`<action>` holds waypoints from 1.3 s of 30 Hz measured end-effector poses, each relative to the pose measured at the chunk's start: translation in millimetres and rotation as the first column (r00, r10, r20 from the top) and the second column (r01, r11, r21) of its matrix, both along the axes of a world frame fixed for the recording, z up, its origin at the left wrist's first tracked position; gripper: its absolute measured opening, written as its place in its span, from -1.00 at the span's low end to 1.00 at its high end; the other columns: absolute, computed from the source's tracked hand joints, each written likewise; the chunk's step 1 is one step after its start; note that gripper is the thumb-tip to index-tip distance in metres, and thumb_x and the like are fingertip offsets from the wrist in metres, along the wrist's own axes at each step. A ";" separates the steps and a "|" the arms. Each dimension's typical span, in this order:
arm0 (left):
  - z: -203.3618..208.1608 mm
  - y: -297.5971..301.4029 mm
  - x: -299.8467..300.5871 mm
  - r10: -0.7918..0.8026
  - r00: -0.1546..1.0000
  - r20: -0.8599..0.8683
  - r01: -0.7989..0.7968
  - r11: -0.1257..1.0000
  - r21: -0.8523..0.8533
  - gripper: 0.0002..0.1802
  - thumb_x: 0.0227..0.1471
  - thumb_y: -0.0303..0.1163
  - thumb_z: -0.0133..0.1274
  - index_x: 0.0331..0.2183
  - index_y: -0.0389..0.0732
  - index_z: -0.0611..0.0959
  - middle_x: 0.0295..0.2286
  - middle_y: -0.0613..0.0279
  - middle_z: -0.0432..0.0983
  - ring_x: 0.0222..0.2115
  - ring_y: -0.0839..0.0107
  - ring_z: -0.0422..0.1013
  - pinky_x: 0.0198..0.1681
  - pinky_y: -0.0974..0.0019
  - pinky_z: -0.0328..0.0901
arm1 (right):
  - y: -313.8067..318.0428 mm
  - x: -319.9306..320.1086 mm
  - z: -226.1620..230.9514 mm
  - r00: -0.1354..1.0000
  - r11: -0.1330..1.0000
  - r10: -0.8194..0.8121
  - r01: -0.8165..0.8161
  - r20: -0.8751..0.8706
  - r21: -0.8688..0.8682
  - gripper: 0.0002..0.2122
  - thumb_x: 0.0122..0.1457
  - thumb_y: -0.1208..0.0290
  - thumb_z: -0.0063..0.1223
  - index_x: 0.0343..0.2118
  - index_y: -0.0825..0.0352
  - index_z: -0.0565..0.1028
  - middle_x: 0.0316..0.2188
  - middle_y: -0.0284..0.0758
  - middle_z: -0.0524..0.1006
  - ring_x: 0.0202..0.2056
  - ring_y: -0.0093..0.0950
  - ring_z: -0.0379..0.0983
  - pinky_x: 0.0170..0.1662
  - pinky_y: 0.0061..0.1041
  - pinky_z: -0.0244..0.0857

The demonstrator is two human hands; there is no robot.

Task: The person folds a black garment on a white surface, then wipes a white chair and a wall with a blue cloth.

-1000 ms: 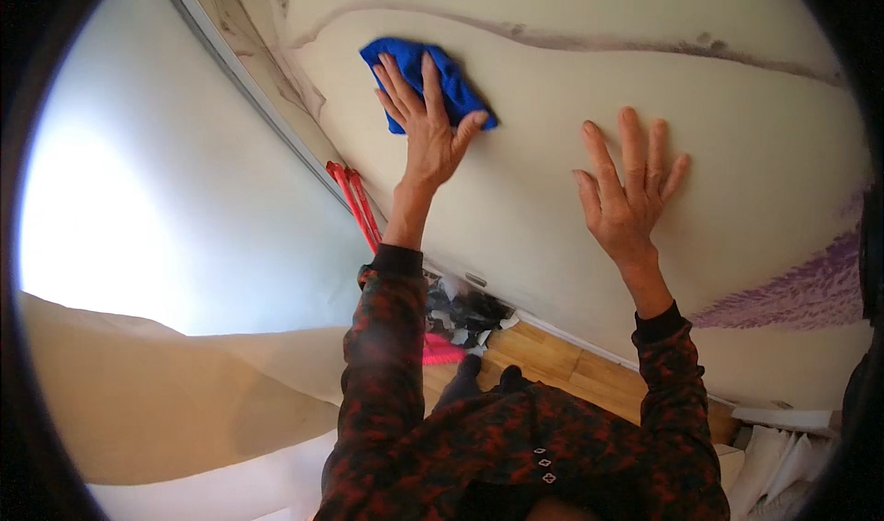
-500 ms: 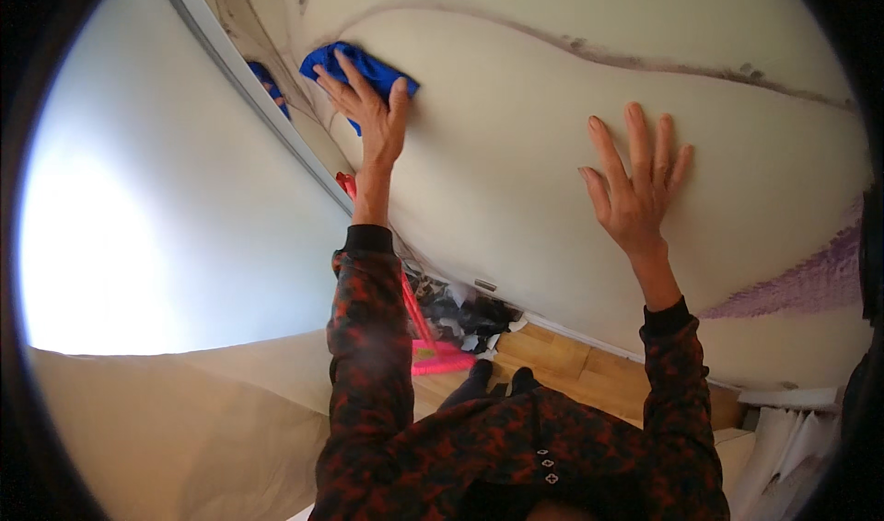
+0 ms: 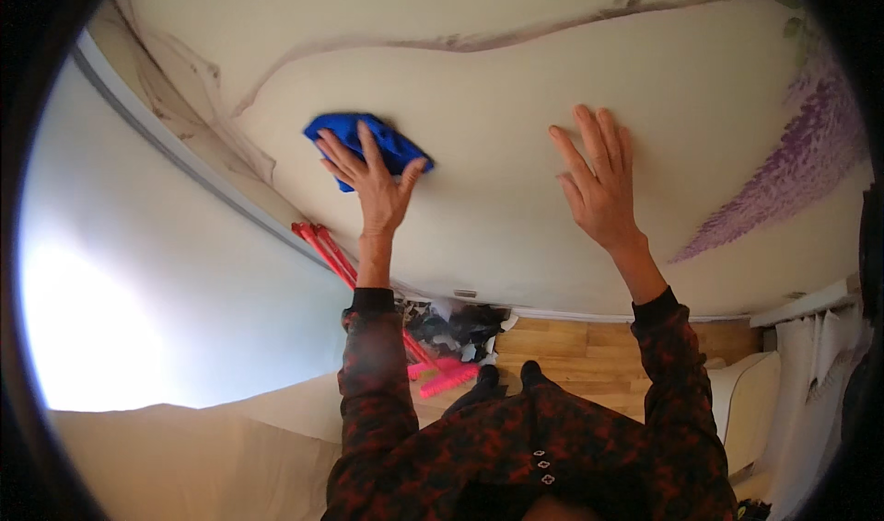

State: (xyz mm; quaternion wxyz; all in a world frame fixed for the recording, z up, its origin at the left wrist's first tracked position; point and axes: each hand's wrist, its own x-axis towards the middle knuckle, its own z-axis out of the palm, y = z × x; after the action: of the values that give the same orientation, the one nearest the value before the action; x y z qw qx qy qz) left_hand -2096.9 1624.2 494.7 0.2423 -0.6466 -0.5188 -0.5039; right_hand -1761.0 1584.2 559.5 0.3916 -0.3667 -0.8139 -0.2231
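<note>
My left hand [image 3: 381,197] holds a crumpled blue cloth [image 3: 398,145] against a pale wall [image 3: 488,180]. Its fingers are spread over the cloth and the thumb reaches the right edge. Part of the cloth is hidden under the palm and fingers. To the right, my right hand [image 3: 603,190] holds nothing; its fingers are stretched out and apart, at the wall's surface. A painted brownish branch [image 3: 460,44] runs across the wall above both hands. Purple painted blossoms [image 3: 792,171] hang at the right.
A bright, pale panel [image 3: 203,272] with a grey edge strip stands at the left. Red handles [image 3: 322,247] lean by the wall near my left wrist, with a pink broom head [image 3: 448,377] below. Dark and white litter [image 3: 460,328] lies on the wooden floor [image 3: 552,341]. White curtain-like fabric [image 3: 801,411] hangs at the right.
My left hand and the cloth have moved away from the grey-edged panel, along the wall. The view has shifted too, with more purple blossom showing. My right hand's fingers are closer together.
</note>
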 end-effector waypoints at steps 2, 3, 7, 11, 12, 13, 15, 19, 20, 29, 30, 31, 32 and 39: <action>37.6 4.8 11.3 0.002 0.997 0.074 -0.004 1.000 0.027 0.20 -0.04 0.36 0.16 0.39 -0.09 0.06 0.36 -0.34 -0.47 0.36 -0.34 -0.48 0.28 -0.43 -0.55 | -11.5 8.2 1.1 1.000 0.999 -0.008 0.007 -0.021 -0.052 -0.38 0.07 0.58 0.17 0.26 0.17 0.37 0.39 -0.28 0.12 0.42 -0.23 -0.06 0.40 -0.04 -0.16; 54.5 7.5 19.9 -0.026 0.998 0.051 0.022 0.998 0.063 0.17 -0.04 0.36 0.16 0.38 -0.05 0.09 0.36 -0.32 -0.47 0.36 -0.33 -0.48 0.28 -0.43 -0.55 | -16.8 11.2 0.9 0.999 0.998 -0.023 0.021 -0.031 -0.063 -0.39 0.06 0.58 0.16 0.26 0.18 0.37 0.39 -0.26 0.13 0.42 -0.22 -0.05 0.40 -0.04 -0.16; 90.3 8.5 79.8 -0.029 0.996 -0.083 0.035 0.996 0.078 0.09 -0.08 0.31 0.21 0.35 0.05 0.22 0.35 -0.41 -0.40 0.35 -0.41 -0.45 0.23 -0.56 -0.53 | -28.4 5.0 7.0 0.988 0.998 -0.012 0.003 -0.152 -0.060 -0.42 0.09 0.59 0.14 0.24 0.26 0.37 0.36 -0.21 0.19 0.39 -0.18 0.00 0.39 -0.06 -0.11; 65.6 -8.3 143.5 -0.161 0.982 -0.094 0.158 0.987 -0.039 0.03 -0.11 0.18 0.28 0.34 0.18 0.25 0.34 -0.45 -0.36 0.34 -0.45 -0.42 0.18 -0.63 -0.54 | -33.2 -15.7 11.2 0.925 0.991 0.135 -0.126 -0.355 0.049 -0.48 0.17 0.57 0.11 0.23 0.37 0.36 0.31 -0.10 0.26 0.35 -0.10 0.11 0.37 -0.10 -0.01; 59.0 -11.7 151.2 -0.193 0.974 -0.117 0.188 0.981 -0.054 0.05 -0.11 0.15 0.29 0.35 0.17 0.22 0.34 -0.45 -0.37 0.34 -0.45 -0.43 0.18 -0.63 -0.56 | -34.2 -24.3 11.9 0.905 0.981 0.193 -0.185 -0.379 0.058 -0.50 0.20 0.55 0.09 0.23 0.40 0.35 0.31 -0.08 0.25 0.35 -0.10 0.11 0.36 -0.12 -0.01; 52.8 -16.5 154.3 -0.222 0.965 -0.140 0.213 0.974 -0.075 0.06 -0.10 0.13 0.29 0.36 0.17 0.19 0.34 -0.44 -0.37 0.34 -0.45 -0.44 0.18 -0.63 -0.57 | -35.3 -36.3 9.9 0.879 0.967 0.251 -0.247 -0.405 0.064 -0.51 0.22 0.53 0.07 0.23 0.43 0.34 0.31 -0.06 0.24 0.35 -0.09 0.11 0.36 -0.13 -0.01; 55.8 -23.7 164.2 -0.384 0.922 -0.037 0.380 0.921 -0.085 -0.02 0.04 -0.04 0.21 0.37 -0.04 0.14 0.36 -0.37 -0.40 0.36 -0.40 -0.51 0.19 -0.56 -0.66 | -30.3 -49.1 6.8 0.847 0.932 0.347 -0.361 -0.402 0.044 -0.46 0.32 0.37 -0.02 0.31 0.46 0.21 0.34 0.00 0.17 0.37 -0.07 0.05 0.38 -0.15 -0.08; 81.7 -27.4 144.7 -0.752 0.656 0.059 0.754 0.651 -0.081 -0.31 0.11 -0.46 0.08 0.27 -0.20 0.34 0.38 -0.12 -0.16 0.41 -0.11 -0.30 0.38 -0.19 -0.49 | -3.3 -67.5 3.4 0.818 0.924 0.338 -0.382 -0.466 -0.001 -0.29 0.35 0.00 -0.12 0.39 0.41 0.03 0.39 0.03 0.03 0.39 0.03 -0.07 0.41 -0.08 -0.26; 85.2 -27.9 131.1 -0.761 0.646 0.054 0.763 0.646 -0.031 -0.39 0.07 -0.54 0.05 0.20 -0.22 0.44 0.35 -0.14 -0.03 0.39 -0.12 -0.20 0.38 -0.17 -0.41 | 3.8 -70.7 3.5 0.873 0.958 0.254 -0.285 -0.416 -0.012 -0.23 0.32 -0.10 -0.13 0.40 0.38 0.03 0.39 0.03 0.03 0.39 0.06 -0.08 0.39 -0.02 -0.28; 104.5 -1.7 116.0 -0.214 0.975 0.053 0.203 0.967 0.156 -0.33 0.22 -0.16 -0.01 0.31 -0.10 0.29 0.36 -0.26 -0.25 0.39 -0.21 -0.37 0.33 -0.33 -0.47 | 44.1 -61.9 54.0 0.935 0.927 -0.146 0.244 -0.323 0.287 -0.41 0.31 0.00 0.00 0.34 0.12 0.26 0.35 0.01 0.10 0.36 0.10 -0.08 0.30 0.25 -0.38; 107.1 1.4 119.5 -0.123 0.992 0.005 0.122 0.984 0.130 -0.27 0.26 -0.02 -0.03 0.34 -0.05 0.24 0.37 -0.28 -0.35 0.39 -0.24 -0.45 0.31 -0.37 -0.55 | 42.3 -52.4 56.7 0.919 0.916 -0.159 0.274 -0.360 0.295 -0.37 0.27 0.00 0.05 0.36 0.08 0.23 0.34 0.00 0.12 0.37 0.08 -0.08 0.30 0.25 -0.36; 105.2 3.5 118.2 -0.093 0.996 -0.009 0.094 0.989 0.115 -0.24 0.25 0.08 -0.07 0.35 -0.03 0.22 0.36 -0.30 -0.37 0.38 -0.27 -0.47 0.29 -0.40 -0.57 | 42.0 -42.2 54.8 0.902 0.905 -0.171 0.303 -0.396 0.299 -0.34 0.23 0.00 0.10 0.37 0.03 0.21 0.34 -0.01 0.14 0.38 0.06 -0.07 0.31 0.25 -0.33; 101.1 6.0 118.2 -0.075 0.997 -0.018 0.076 0.992 0.098 -0.20 0.25 0.18 -0.12 0.36 0.00 0.19 0.36 -0.33 -0.40 0.38 -0.29 -0.49 0.28 -0.42 -0.59 | 39.8 -29.6 47.7 0.897 0.900 -0.149 0.298 -0.416 0.318 -0.34 0.23 0.00 0.11 0.36 0.05 0.22 0.33 0.04 0.12 0.37 0.12 -0.10 0.30 0.26 -0.34; 98.3 12.7 123.5 -0.049 0.998 -0.041 0.054 0.992 0.114 -0.10 0.22 0.31 -0.16 0.39 0.02 0.09 0.36 -0.35 -0.43 0.36 -0.35 -0.51 0.24 -0.51 -0.57 | 1.2 -25.4 -28.3 0.892 0.982 -0.143 0.181 -0.429 0.050 -0.38 0.24 0.11 0.11 0.31 0.18 0.23 0.28 -0.01 0.19 0.29 0.08 0.04 0.22 0.18 -0.16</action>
State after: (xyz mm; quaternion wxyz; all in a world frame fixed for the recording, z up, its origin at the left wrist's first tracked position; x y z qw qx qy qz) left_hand -1973.3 1636.9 593.0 0.2759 -0.6544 -0.4673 -0.5266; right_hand -1786.4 1585.4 531.2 0.5545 -0.4552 -0.6654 -0.2060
